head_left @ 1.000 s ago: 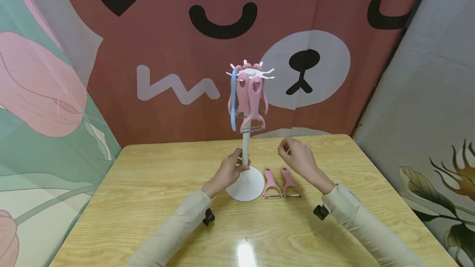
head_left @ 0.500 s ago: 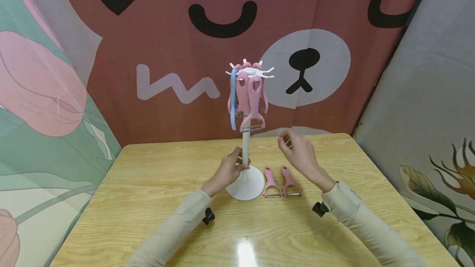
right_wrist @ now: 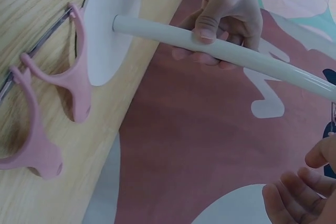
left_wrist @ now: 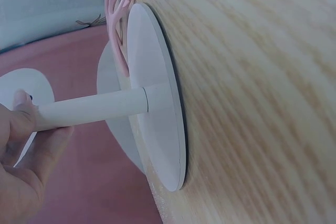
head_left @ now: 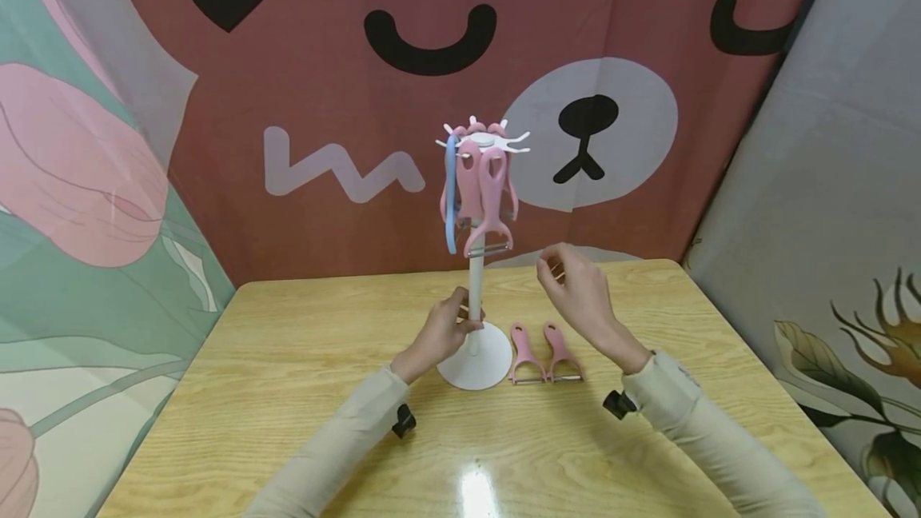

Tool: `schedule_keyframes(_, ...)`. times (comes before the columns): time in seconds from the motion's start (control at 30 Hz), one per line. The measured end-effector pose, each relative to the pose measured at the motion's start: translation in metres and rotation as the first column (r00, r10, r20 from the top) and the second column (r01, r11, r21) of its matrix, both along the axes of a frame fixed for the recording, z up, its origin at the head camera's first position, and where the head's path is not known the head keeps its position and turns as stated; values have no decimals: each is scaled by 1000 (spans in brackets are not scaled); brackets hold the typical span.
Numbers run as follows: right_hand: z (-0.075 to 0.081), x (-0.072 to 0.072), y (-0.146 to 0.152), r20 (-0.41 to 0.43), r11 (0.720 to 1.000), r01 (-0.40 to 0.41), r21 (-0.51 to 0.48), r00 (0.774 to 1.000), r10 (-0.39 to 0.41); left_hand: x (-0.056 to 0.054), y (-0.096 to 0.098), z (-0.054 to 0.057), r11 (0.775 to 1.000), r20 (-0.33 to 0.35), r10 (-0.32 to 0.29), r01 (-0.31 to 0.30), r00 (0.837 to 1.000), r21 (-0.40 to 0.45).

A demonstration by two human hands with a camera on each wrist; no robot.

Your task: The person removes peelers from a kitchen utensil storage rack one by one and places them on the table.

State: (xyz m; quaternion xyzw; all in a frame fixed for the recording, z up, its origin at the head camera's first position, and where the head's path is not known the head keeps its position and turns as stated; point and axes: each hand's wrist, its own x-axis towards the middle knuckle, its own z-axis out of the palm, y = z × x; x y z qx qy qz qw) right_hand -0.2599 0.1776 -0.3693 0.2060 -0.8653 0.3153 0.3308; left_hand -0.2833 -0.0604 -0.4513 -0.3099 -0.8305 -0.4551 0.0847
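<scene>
A white stand (head_left: 476,282) with a round base rises from the table, and my left hand (head_left: 437,336) grips its pole just above the base. In the left wrist view, thumb and fingers wrap the pole (left_wrist: 94,109). Several pink peelers (head_left: 492,198) hang from the hooks at the top, along with a thin blue item (head_left: 451,194) seen edge-on. My right hand (head_left: 581,298) hovers to the right of the pole, fingers loosely curled around nothing. In the right wrist view, its thumb stands apart from the fingers (right_wrist: 291,195).
Two pink peelers, one nearer the base (head_left: 528,358) and one farther right (head_left: 561,354), lie on the wooden table (head_left: 324,422). Behind it hangs a brown printed curtain (head_left: 324,86). Some hooks (head_left: 520,138) at the stand's top right carry nothing.
My right hand has risen a little, and the gap between its thumb and fingers has widened slightly. My left hand and the stand stay in place.
</scene>
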Motion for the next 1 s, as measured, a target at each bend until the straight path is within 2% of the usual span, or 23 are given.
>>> schedule_keyframes(0.43,8,4,-5,-68,998,0,-59,998,-4,0,0,-3,1000,-5,9,-9,1000,-7)
schedule_keyframes(0.8,17,8,-11,-140,994,-33,-100,990,19,0,0,-2,1000,18,20,-20,1000,-10)
schedule_keyframes(1.0,20,10,-14,-158,990,-54,-127,987,34,0,0,-3,1000,8,18,-18,1000,-16)
